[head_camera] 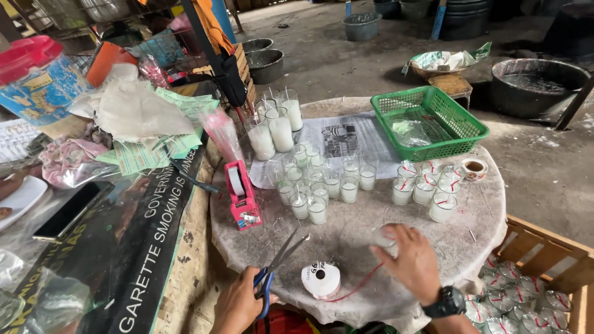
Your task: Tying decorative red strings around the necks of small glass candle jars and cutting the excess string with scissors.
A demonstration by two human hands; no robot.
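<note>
1. Round cloth-covered table (346,241) crowded with white candle glasses (322,185)
2. Left hand (238,306), partly cut off, closed around blue-handled scissors (278,263), blades parted
3. Right hand (411,260) wraps one candle glass (385,238), mostly hidden
4. Ribbon spool (320,279) sits between

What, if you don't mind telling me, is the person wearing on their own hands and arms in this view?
Both hands are bare: no gloves, no rings that can be made out. The right hand has a chunky black wristwatch with a dark band strapped at the wrist. The left hand and its wrist show no watch, band or sleeve.
</note>
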